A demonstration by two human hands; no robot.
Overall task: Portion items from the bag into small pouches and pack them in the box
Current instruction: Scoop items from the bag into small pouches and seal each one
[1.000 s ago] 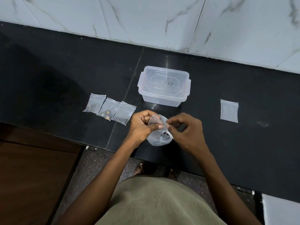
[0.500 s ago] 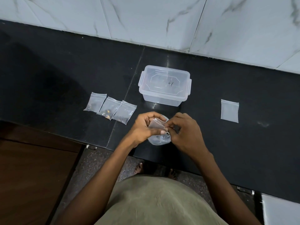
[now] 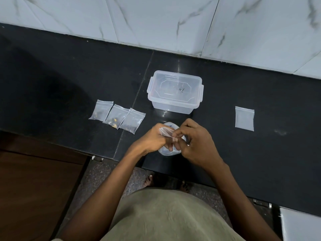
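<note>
My left hand [image 3: 152, 139] holds a small clear pouch [image 3: 166, 131] by its mouth, above the clear bag [image 3: 169, 152] of items on the black counter. The fingertips of my right hand [image 3: 195, 142] pinch at the pouch's opening, close against my left fingers. Most of the bag is hidden under both hands. A clear plastic box [image 3: 175, 93] with its lid on stands just beyond my hands. Three filled pouches [image 3: 117, 116] lie in a row to the left. One empty pouch [image 3: 244, 118] lies flat to the right.
The black counter [image 3: 60, 80] runs to a white marble-tiled wall [image 3: 156, 20] at the back. Its front edge passes just under my hands. A brown wooden cabinet [image 3: 34, 188] is below left, speckled floor below.
My hands have drawn closer together over the bag. The right fingertips have moved from beside the pouch onto its mouth.
</note>
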